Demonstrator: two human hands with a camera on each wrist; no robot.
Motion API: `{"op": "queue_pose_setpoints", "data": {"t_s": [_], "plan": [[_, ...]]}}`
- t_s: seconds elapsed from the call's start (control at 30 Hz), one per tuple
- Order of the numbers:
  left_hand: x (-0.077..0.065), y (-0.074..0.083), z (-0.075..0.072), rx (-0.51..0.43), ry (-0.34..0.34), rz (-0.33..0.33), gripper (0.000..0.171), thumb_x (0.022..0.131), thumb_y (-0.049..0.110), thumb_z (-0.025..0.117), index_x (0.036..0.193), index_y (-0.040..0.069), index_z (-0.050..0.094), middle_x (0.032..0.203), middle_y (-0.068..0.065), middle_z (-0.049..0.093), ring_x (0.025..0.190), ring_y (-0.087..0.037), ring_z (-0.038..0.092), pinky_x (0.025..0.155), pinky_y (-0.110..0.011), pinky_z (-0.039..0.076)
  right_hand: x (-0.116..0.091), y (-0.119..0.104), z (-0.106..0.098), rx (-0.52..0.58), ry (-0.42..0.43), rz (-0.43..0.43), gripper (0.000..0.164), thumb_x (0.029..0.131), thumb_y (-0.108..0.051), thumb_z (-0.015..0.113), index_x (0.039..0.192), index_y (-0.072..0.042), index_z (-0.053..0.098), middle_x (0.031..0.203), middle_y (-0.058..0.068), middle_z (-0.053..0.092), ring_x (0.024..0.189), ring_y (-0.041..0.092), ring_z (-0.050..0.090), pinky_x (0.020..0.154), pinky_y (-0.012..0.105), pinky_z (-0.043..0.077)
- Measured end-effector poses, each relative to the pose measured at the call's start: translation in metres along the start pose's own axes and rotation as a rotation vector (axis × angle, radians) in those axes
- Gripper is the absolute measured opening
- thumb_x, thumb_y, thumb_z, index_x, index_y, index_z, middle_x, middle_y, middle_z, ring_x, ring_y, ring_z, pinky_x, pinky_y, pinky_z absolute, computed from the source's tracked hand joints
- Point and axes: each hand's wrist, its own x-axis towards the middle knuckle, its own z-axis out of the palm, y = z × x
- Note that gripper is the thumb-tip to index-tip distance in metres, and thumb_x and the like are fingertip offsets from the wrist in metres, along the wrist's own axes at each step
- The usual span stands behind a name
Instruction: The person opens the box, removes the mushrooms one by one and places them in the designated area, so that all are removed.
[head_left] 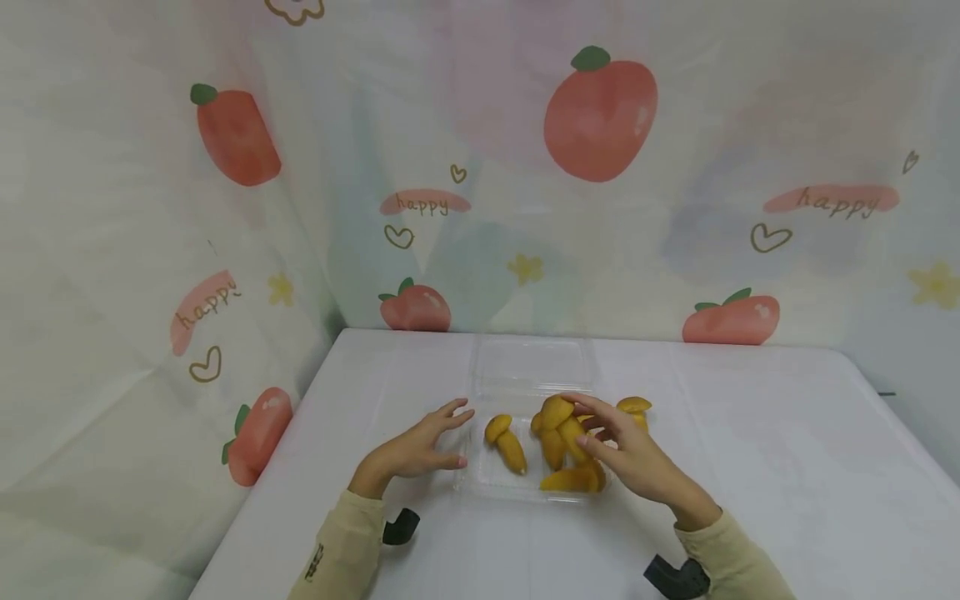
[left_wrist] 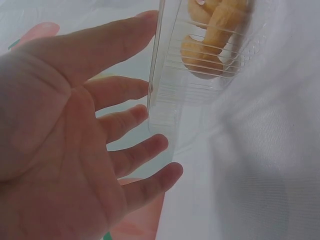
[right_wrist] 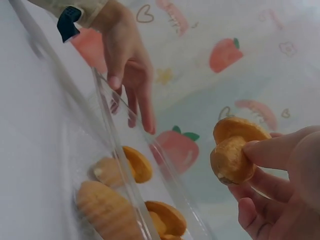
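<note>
A clear plastic box (head_left: 480, 479) stands on the table with its lid (head_left: 532, 362) folded back, away from me. Several yellow-brown mushrooms lie in it; one mushroom (head_left: 512, 450) sits alone on the left side, the others are grouped at the right. My right hand (head_left: 637, 458) pinches a mushroom (right_wrist: 232, 157) between thumb and fingers, above the box's right part. At the box's left edge is my left hand (head_left: 416, 446), fingers spread and holding nothing. In the left wrist view its thumb and fingertips lie against or very near the rim; contact cannot be told.
Another mushroom (head_left: 635, 406) lies on the white table (head_left: 750, 433) to the right of the box, partly behind my right hand. A printed fabric backdrop (head_left: 495, 125) rises behind the table and along its left side. Dark straps (head_left: 401, 527) hang at both wrists.
</note>
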Motion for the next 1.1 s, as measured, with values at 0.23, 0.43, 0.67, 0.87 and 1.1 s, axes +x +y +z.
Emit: {"op": "queue_pose_setpoints", "data": {"t_s": [0.23, 0.43, 0.67, 0.87, 1.1], "plan": [[-0.001, 0.001, 0.001, 0.002, -0.003, 0.002, 0.076, 0.095, 0.019, 0.072, 0.157, 0.003, 0.032, 0.17, -0.018, 0.015, 0.156, -0.042, 0.016, 0.122, -0.064, 0.023, -0.004, 0.009, -0.019, 0.005, 0.063, 0.003, 0.051, 0.099, -0.003, 0.062, 0.148, -0.006, 0.048, 0.132, 0.022, 0.062, 0.102, 0.008, 0.063, 0.082, 0.023, 0.055], [0.001, 0.0, 0.0, 0.009, 0.003, 0.011, 0.076, 0.095, 0.02, 0.072, 0.157, 0.001, 0.033, 0.169, -0.019, 0.017, 0.155, -0.043, 0.019, 0.121, -0.064, 0.023, -0.006, 0.017, -0.032, -0.022, 0.112, -0.003, 0.052, 0.098, -0.003, 0.063, 0.148, -0.004, 0.047, 0.126, 0.022, 0.065, 0.099, 0.008, 0.063, 0.081, 0.02, 0.054], [0.001, 0.0, 0.001, 0.0, 0.003, 0.008, 0.076, 0.094, 0.02, 0.073, 0.157, 0.001, 0.033, 0.169, -0.02, 0.017, 0.155, -0.043, 0.019, 0.121, -0.064, 0.023, -0.009, 0.026, -0.04, -0.048, 0.14, 0.029, 0.055, 0.096, -0.001, 0.064, 0.148, -0.003, 0.047, 0.126, 0.025, 0.065, 0.099, 0.001, 0.062, 0.08, 0.019, 0.053], [0.0, 0.0, 0.001, 0.006, 0.005, 0.003, 0.076, 0.094, 0.019, 0.072, 0.157, 0.001, 0.033, 0.169, -0.019, 0.017, 0.155, -0.043, 0.019, 0.121, -0.064, 0.023, -0.01, 0.032, -0.044, -0.048, 0.148, 0.063, 0.055, 0.096, -0.002, 0.065, 0.148, -0.003, 0.047, 0.127, 0.027, 0.064, 0.099, 0.0, 0.061, 0.081, 0.018, 0.053], [0.001, 0.0, 0.001, 0.002, -0.002, 0.005, 0.076, 0.095, 0.019, 0.072, 0.157, 0.001, 0.032, 0.169, -0.019, 0.016, 0.156, -0.042, 0.018, 0.122, -0.064, 0.023, -0.012, 0.035, -0.049, -0.047, 0.163, 0.071, 0.054, 0.096, 0.0, 0.064, 0.148, -0.001, 0.047, 0.129, 0.028, 0.062, 0.098, -0.003, 0.06, 0.082, 0.014, 0.053]]}}
